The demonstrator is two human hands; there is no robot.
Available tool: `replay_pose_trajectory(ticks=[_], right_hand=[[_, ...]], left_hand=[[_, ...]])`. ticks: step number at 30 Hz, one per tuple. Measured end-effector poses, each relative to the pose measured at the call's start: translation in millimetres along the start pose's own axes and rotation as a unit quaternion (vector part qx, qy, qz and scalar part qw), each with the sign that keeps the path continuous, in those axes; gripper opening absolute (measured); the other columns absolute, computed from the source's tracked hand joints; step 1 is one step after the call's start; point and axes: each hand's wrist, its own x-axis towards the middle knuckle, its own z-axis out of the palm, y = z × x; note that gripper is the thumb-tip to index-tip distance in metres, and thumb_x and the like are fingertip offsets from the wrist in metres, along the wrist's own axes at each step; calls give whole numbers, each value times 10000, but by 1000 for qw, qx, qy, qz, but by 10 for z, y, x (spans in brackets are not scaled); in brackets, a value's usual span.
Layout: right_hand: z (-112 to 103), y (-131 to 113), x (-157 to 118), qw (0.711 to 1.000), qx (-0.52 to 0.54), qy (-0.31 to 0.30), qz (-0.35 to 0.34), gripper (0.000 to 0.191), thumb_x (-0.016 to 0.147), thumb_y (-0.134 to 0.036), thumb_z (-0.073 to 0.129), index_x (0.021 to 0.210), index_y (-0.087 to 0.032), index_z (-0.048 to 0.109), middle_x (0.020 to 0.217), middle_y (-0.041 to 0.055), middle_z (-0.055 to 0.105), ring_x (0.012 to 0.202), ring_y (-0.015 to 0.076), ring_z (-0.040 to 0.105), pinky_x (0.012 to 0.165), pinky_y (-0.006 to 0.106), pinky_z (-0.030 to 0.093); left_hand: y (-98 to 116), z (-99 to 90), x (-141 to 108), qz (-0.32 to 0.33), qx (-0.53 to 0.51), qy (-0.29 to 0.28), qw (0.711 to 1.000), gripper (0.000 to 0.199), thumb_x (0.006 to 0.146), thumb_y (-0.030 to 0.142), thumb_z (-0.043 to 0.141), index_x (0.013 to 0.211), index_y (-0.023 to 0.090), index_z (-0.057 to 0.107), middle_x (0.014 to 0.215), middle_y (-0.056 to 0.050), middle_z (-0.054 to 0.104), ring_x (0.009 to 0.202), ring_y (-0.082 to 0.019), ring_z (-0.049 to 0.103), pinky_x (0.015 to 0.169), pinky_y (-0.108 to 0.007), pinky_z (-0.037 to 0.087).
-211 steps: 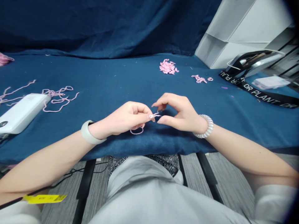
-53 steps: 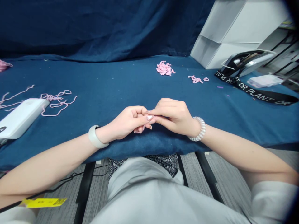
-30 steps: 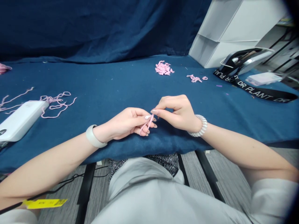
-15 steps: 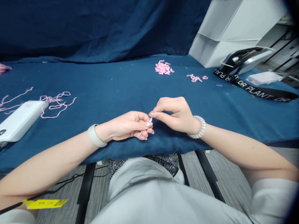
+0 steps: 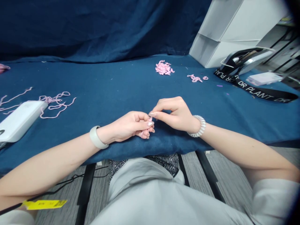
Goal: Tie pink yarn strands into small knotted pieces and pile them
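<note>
Since the earlier frame, the left hand [image 5: 125, 126] and right hand [image 5: 175, 114] have drawn closer, and one short pink cord [image 5: 150, 119] no longer hangs in a wide loop below the left hand. The cord now stands at the left fingertips, pinched between thumb and forefinger, its lower end curling by the curled fingers. The right thumb and forefinger arch around its tip, just apart from each other; whether they grip it cannot be told. The two hands rest at the near edge of the blue-draped bench [image 5: 105, 89].

The left wrist wears one pale band [image 5: 95, 137], the right one coiled bracelet [image 5: 198, 126]. To the left lie one white power bank [image 5: 20, 120] and one loose tangle of pink strands [image 5: 56, 101] beside it. Farther off sit one heap of pink pieces [image 5: 164, 67] and, to its right, two small pink clusters [image 5: 194, 78]. One black "DR PLANT" lanyard [image 5: 257, 93] runs along the bench's right side, below one white shelf unit [image 5: 225, 36].
</note>
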Motion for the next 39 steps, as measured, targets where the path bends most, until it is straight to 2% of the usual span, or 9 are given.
replay_pose_trajectory(ticks=[4, 8, 12, 15, 17, 22, 32, 36, 39], right_hand=[[-30, 9, 14, 997, 7, 31, 65, 193, 838, -287, 656, 722, -140, 704, 666, 25, 687, 570, 89, 577, 566, 216, 449], [-63, 32, 28, 991, 27, 63, 115, 276, 894, -365, 570, 829, -132, 703, 678, 27, 667, 593, 96, 578, 567, 216, 455], [-51, 46, 25, 990, 32, 12, 140, 328, 914, -405, 526, 876, -128, 696, 762, 44, 680, 650, 105, 595, 598, 221, 453], [-13, 42, 15, 990, 21, -49, 133, 304, 899, -385, 550, 838, -124, 693, 791, 51, 683, 669, 108, 591, 619, 228, 447], [16, 36, 10, 990, 11, -65, 122, 262, 875, -355, 589, 820, -119, 687, 776, 48, 679, 660, 104, 586, 621, 225, 444], [61, 36, 3, 994, -30, -39, 94, 222, 867, -278, 605, 714, -127, 660, 689, 25, 658, 617, 92, 560, 609, 225, 419], [42, 30, 11, 998, -39, 12, 56, 208, 847, -224, 622, 663, -130, 645, 634, 15, 635, 575, 82, 538, 587, 225, 412], [38, 22, 17, 997, -25, 27, 68, 208, 840, -233, 628, 661, -131, 660, 642, 22, 643, 582, 90, 544, 590, 234, 417], [4, 16, 27, 994, 2, 37, 103, 255, 863, -303, 602, 696, -126, 677, 658, 30, 642, 584, 93, 531, 573, 236, 408]], left_hand=[[-26, -13, 9, 22, 11, 21, 999, 315, 636, 322, 836, 711, 96, 630, 641, -24, 658, 522, -60, 591, 536, -174, 519], [-33, -29, 14, 35, 50, 37, 997, 299, 661, 323, 818, 711, 92, 636, 618, -25, 650, 518, -58, 582, 546, -175, 515], [-28, -29, 19, 35, 68, 59, 995, 303, 665, 325, 814, 720, 93, 626, 630, -20, 655, 529, -61, 591, 550, -177, 519], [-23, -24, 22, 40, 74, 73, 994, 300, 665, 318, 812, 733, 96, 623, 663, -19, 666, 535, -59, 599, 556, -178, 528], [-21, -19, 24, 39, 80, 79, 993, 283, 676, 300, 804, 741, 94, 622, 679, -17, 668, 539, -57, 601, 558, -178, 531], [-25, -14, 38, 35, 110, 92, 989, 240, 732, 285, 759, 741, 89, 622, 665, -17, 657, 567, -64, 616, 583, -181, 534], [-12, -23, 29, 66, 85, 97, 989, 241, 714, 290, 774, 734, 103, 623, 709, -24, 682, 558, -60, 615, 560, -171, 526], [11, -9, 8, 66, 88, 101, 989, 223, 729, 276, 762, 736, 103, 622, 713, -25, 683, 565, -61, 618, 565, -172, 527], [9, -4, 6, 63, 97, 109, 987, 207, 737, 261, 753, 738, 102, 621, 706, -22, 683, 567, -61, 619, 569, -170, 527]])
